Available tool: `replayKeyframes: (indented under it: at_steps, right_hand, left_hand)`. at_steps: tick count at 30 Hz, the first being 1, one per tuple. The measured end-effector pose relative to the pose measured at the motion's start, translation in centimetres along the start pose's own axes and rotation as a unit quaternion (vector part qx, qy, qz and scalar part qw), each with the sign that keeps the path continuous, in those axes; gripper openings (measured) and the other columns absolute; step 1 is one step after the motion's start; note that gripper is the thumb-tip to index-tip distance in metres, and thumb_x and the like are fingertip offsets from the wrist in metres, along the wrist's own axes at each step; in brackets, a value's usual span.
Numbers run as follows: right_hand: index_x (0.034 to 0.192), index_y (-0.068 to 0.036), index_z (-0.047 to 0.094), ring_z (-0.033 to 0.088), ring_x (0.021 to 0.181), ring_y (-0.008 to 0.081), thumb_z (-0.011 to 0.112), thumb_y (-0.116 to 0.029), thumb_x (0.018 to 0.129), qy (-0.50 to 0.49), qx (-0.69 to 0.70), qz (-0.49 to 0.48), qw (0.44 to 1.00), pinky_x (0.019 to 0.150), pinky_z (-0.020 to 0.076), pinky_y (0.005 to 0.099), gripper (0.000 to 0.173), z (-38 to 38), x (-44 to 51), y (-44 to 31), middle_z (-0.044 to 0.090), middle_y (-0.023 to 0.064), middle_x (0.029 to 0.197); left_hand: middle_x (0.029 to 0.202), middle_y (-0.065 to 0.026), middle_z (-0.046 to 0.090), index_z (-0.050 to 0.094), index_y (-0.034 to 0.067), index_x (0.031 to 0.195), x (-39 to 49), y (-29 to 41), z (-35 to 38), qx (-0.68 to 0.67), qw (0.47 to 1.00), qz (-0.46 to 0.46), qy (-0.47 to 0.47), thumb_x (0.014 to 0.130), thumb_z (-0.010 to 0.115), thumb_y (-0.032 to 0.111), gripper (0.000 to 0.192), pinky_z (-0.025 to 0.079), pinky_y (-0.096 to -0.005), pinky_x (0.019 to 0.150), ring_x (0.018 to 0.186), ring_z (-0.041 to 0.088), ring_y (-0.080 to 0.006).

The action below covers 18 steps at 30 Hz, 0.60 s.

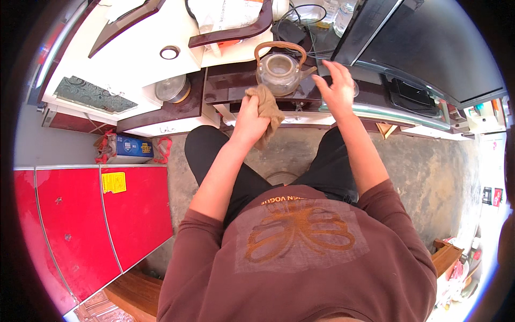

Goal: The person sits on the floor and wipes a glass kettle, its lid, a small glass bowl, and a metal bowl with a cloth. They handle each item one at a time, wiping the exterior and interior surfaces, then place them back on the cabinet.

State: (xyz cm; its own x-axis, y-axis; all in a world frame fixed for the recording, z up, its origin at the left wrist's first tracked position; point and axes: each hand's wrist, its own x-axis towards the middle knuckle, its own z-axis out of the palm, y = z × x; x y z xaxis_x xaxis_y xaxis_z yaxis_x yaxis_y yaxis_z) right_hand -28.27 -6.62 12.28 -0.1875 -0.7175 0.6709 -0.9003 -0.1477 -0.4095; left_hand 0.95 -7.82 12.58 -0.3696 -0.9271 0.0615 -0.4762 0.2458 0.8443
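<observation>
My left hand (250, 118) grips a crumpled tan cloth (268, 108), whose top lies close to the lower left side of a glass teapot. The teapot (277, 78) has a brown curved handle (280, 43) and a short spout, and it stands on a dark glossy cabinet top (229, 80). Just right of the spout is my right hand (336, 86), fingers apart, holding nothing. A clear round glass thing (355, 89) is partly hidden behind that hand.
A large black television screen (422, 44) stands at the upper right. Black cables (299, 16) and clear bottles (344, 19) are behind the teapot. A lidded pot (173, 87) sits in the left cabinet. On the floor at left is a blue box (132, 147), near a red cabinet (136, 217).
</observation>
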Motion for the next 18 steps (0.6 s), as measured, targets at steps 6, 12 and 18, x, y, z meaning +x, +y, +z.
replayKeyframes:
  at_steps: [6, 12, 18]
  right_hand:
    - [0.137, 0.001, 0.065, 0.059, 0.133, 0.0237, 0.085, -0.034, 0.088, -0.106, 0.253, 0.173, 0.946, 0.11, 0.0473, 0.0379, 0.064, 5.0, 6.2, -2.0, 0.065, 0.0149, 0.14]
    - [0.122, -0.004, 0.072, 0.064, 0.112, 0.0138, 0.087, -0.027, 0.087, -0.26, 0.439, 0.237, 0.827, 0.101, 0.0487, 0.0298, 0.044, 7.4, 6.5, -0.4, 0.071, 0.0057, 0.131]
    - [0.116, -0.004, 0.074, 0.065, 0.112, 0.0151, 0.083, -0.019, 0.089, -0.227, 0.425, 0.235, 0.844, 0.102, 0.0487, 0.0323, 0.032, 8.6, 5.6, 0.2, 0.073, 0.0051, 0.13]
  left_hand:
    - [0.142, -0.0245, 0.05, 0.056, 0.006, 0.136, 5.6, 1.7, -0.6, 0.196, 0.98, -0.017, -0.041, 0.085, 0.075, 0.019, 0.056, 0.052, -0.0493, 0.104, 0.125, 0.06, -0.0445]
    - [0.129, -0.0232, 0.061, 0.055, 0.005, 0.137, 7.3, 1.4, -0.2, 0.304, 0.951, -0.007, -0.051, 0.085, 0.076, 0.018, 0.058, 0.057, -0.0485, 0.099, 0.117, 0.067, -0.0407]
    - [0.125, -0.0275, 0.063, 0.052, -0.004, 0.13, 5.6, 1.1, 2.0, 0.365, 0.928, 0.054, -0.051, 0.084, 0.077, 0.014, 0.055, 0.06, -0.0475, 0.09, 0.109, 0.07, -0.0408]
